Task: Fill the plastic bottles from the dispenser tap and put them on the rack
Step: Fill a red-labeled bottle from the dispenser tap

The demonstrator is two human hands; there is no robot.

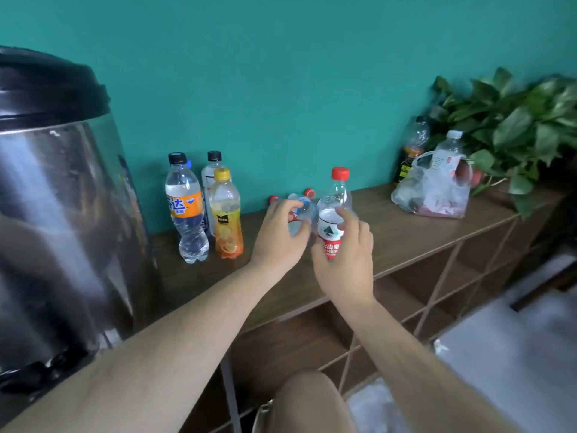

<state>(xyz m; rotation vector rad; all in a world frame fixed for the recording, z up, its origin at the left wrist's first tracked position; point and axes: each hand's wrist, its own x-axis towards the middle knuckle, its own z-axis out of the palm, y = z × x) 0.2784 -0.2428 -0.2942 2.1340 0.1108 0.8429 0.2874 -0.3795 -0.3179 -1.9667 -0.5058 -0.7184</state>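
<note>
Hands on two bottles along from the dispenser

Both hands are over the wooden counter (421, 226), some way from the steel dispenser (56, 214). The right hand (343, 260) holds a red-capped bottle (335, 195) upright, its fingers (342, 218) wrapped around the red label. The left hand (279, 237), on the side nearer the dispenser, has its fingers curled around a clear bottle (304, 209) that is tilted over and touches the red-capped one. Whether either bottle rests on the counter cannot be told. Close beside the dispenser stand an orange-labelled bottle (187, 210), a yellow-capped bottle (226, 217) and a black-capped bottle (212, 173) behind them. Farthest from the dispenser lie a plastic bag (434, 189) and a leafy plant (515, 126). Open rack compartments (437, 285) sit under the counter.
</note>
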